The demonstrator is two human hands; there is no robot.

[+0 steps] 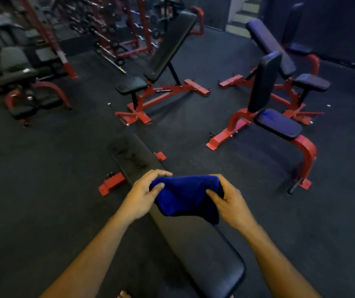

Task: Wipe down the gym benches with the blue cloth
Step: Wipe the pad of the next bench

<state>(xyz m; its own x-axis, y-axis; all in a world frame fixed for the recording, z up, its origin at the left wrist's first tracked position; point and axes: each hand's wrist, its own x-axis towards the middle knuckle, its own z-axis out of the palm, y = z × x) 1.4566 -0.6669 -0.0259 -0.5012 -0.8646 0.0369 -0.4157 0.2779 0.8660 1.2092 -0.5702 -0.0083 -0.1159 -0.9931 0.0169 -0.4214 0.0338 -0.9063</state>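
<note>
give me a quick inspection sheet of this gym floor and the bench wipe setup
surface: dark rubber floor, no spills visible
job's things: blue cloth bunched and held above the flat bench; incline bench ahead; upright bench and another incline bench to the right, all black pads on red frames
clutter: nothing seen on the floor between the benches
grippers: left hand and right hand each grip one end of the cloth
cables: nothing seen
surroundings: red rack with barbells at the back left, more padded seats far left, stairs at the back; dim light
</note>
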